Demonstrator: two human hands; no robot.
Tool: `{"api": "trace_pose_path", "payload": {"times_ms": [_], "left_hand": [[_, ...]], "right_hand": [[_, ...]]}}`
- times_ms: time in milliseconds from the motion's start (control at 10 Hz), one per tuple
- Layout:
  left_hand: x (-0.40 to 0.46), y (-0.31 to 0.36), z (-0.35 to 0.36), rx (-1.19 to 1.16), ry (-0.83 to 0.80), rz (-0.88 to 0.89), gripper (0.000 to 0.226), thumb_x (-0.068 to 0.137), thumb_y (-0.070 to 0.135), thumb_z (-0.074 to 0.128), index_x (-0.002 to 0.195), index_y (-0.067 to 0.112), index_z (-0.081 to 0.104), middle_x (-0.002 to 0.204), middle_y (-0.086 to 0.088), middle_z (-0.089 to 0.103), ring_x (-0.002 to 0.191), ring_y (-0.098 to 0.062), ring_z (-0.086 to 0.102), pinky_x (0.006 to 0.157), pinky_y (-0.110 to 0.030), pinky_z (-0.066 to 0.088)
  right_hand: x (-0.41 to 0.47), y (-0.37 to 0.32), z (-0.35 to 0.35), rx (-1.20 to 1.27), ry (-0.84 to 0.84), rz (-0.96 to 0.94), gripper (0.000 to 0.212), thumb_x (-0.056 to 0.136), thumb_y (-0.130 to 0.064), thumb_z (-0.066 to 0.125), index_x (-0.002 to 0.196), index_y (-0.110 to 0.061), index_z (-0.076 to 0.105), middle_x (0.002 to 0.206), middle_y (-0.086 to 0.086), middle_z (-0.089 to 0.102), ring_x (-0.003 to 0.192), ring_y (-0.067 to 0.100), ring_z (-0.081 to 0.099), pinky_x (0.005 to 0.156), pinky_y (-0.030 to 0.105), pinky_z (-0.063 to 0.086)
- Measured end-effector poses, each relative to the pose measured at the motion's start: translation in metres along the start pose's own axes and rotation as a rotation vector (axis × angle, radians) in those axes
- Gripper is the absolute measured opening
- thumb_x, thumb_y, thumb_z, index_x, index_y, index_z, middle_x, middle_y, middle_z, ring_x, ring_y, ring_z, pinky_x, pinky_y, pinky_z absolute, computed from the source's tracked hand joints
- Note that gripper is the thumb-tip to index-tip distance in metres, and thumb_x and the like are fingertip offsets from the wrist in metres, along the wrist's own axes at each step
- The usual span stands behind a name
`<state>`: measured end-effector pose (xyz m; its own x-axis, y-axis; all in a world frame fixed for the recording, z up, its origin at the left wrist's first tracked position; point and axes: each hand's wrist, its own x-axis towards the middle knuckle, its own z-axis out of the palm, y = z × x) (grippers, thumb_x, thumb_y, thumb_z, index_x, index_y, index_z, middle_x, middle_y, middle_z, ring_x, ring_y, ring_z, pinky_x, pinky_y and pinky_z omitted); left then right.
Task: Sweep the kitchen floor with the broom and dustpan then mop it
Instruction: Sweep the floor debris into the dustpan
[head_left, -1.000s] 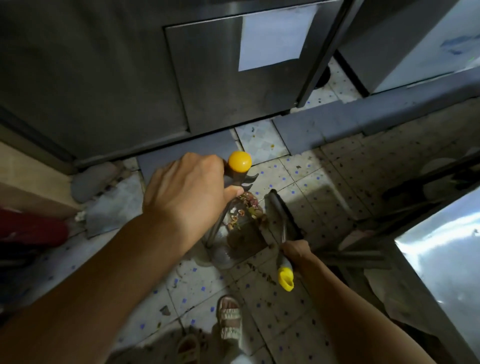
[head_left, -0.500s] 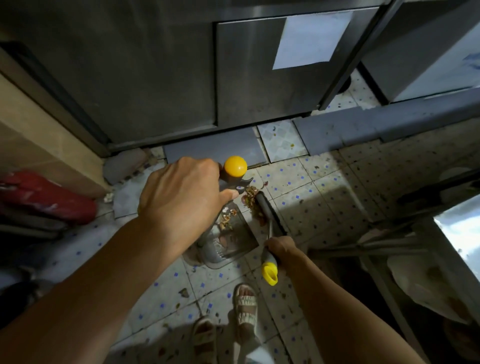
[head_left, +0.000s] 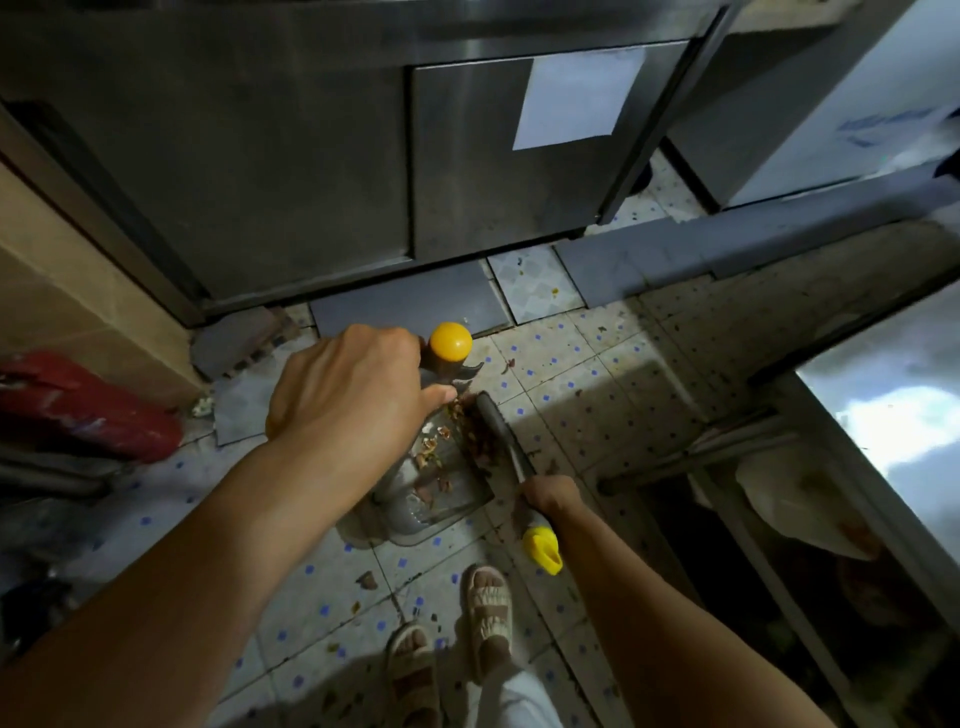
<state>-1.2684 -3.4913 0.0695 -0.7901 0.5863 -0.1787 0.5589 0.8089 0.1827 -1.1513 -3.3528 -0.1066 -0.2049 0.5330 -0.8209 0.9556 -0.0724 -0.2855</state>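
Yellow-capped dustpan handle (head_left: 450, 347) gripped by left hand (head_left: 348, 389), right hand (head_left: 551, 493) grips broom (head_left: 506, 441) against dustpan (head_left: 441, 483); debris (head_left: 470, 431) partly collected, scraps left on floor (head_left: 597, 384), mopping not begun

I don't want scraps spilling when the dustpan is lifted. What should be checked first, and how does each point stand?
1. Left hand grips the dustpan handle below its yellow end: ok.
2. Right hand holds the brush near its yellow tip: ok.
3. Dustpan rests on the tiled floor: ok.
4. Debris pile fully inside the pan: not ok; much of it lies at the pan's edge against the brush.
5. Floor around swept: not ok; loose scraps lie near the sandalled feet.
6. Pan level enough to hold its load: cannot tell.
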Motion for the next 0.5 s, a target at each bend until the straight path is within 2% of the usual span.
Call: {"api": "trace_pose_path", "payload": {"times_ms": [100, 200, 300, 400, 500], "left_hand": [[-0.006, 0.009, 0.003, 0.009, 0.005, 0.037, 0.035, 0.085, 0.056, 0.056, 0.077, 0.023, 0.045, 0.064, 0.003, 0.042, 0.072, -0.022, 0.052, 0.058, -0.028, 0.036], [-0.010, 0.023, 0.008, 0.027, 0.013, 0.079, 0.036, 0.085, 0.056, 0.055, 0.082, 0.021, 0.050, 0.064, 0.002, 0.045, 0.066, -0.019, 0.052, 0.055, -0.027, 0.035], [-0.013, 0.038, 0.014, 0.029, -0.002, 0.095, 0.035, 0.086, 0.055, 0.055, 0.081, 0.021, 0.049, 0.061, 0.002, 0.043, 0.058, -0.014, 0.044, 0.050, -0.026, 0.029], [-0.017, 0.052, 0.020, 0.018, -0.011, 0.091, 0.041, 0.086, 0.055, 0.055, 0.069, 0.023, 0.036, 0.062, 0.003, 0.040, 0.064, -0.017, 0.046, 0.056, -0.028, 0.033], [-0.021, 0.064, 0.028, 0.029, -0.024, 0.071, 0.047, 0.086, 0.055, 0.055, 0.064, 0.023, 0.028, 0.062, 0.003, 0.037, 0.064, -0.017, 0.043, 0.056, -0.028, 0.031]], "right_hand": [[-0.009, 0.018, -0.006, 0.033, -0.009, -0.008, 0.037, 0.099, -0.013, 0.043, 0.130, 0.003, 0.053, 0.135, 0.019, 0.053, 0.125, 0.030, 0.051, 0.078, 0.024, 0.042], [-0.015, 0.032, -0.018, 0.142, 0.076, 0.060, 0.039, 0.101, -0.015, 0.035, 0.129, 0.006, 0.052, 0.136, 0.021, 0.051, 0.126, 0.032, 0.048, 0.095, 0.029, 0.042], [-0.010, 0.048, -0.027, 0.203, 0.113, 0.058, 0.038, 0.100, -0.017, 0.037, 0.126, 0.003, 0.056, 0.134, 0.019, 0.053, 0.124, 0.031, 0.050, 0.084, 0.021, 0.046], [-0.010, 0.059, -0.040, 0.277, 0.085, 0.049, 0.037, 0.099, -0.011, 0.043, 0.131, 0.005, 0.052, 0.134, 0.020, 0.054, 0.124, 0.031, 0.052, 0.043, 0.006, 0.038], [-0.003, 0.071, -0.050, 0.496, 0.063, 0.177, 0.037, 0.098, -0.008, 0.045, 0.131, 0.006, 0.051, 0.134, 0.021, 0.054, 0.124, 0.031, 0.052, 0.032, 0.005, 0.032]]}}
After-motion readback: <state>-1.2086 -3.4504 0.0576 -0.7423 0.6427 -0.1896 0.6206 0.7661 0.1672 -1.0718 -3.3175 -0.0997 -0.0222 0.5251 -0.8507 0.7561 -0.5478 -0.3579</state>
